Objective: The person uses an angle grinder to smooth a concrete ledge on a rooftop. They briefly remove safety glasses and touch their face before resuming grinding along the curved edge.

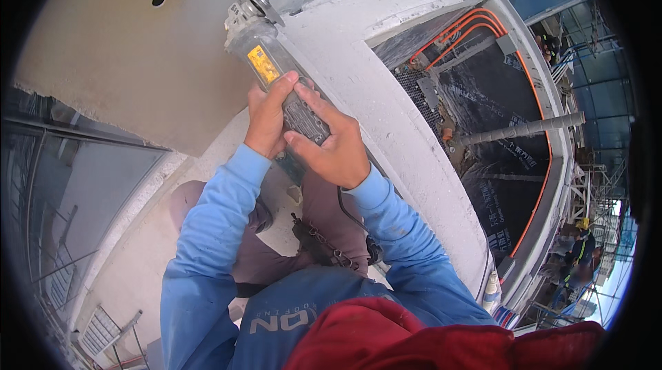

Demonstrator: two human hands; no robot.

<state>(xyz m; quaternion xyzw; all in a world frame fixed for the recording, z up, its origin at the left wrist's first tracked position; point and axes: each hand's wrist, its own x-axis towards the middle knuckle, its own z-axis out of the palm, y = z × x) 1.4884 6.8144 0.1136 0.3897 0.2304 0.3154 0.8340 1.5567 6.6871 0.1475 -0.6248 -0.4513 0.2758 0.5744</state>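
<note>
A dusty grey angle grinder (262, 53) with a yellow label points up and away from me, its disc at the top beside a beige board (124, 46) with a round hole. My left hand (267, 118) is closed round the left of the grinder's body. My right hand (334, 142) wraps round the right side and rear, its thumb and fingers on the casing. A black cord hangs below it. A white concrete ledge (427, 211) runs just right of the tool.
Right of the ledge is a recess with black membrane (510, 197), orange conduit (496, 18) and a wrapped pipe (524, 126). Scaffolding and a worker in a yellow helmet (579, 246) are at the far right. A glazed drop with railings (62, 232) lies left, beyond the edge. My knees are bent below.
</note>
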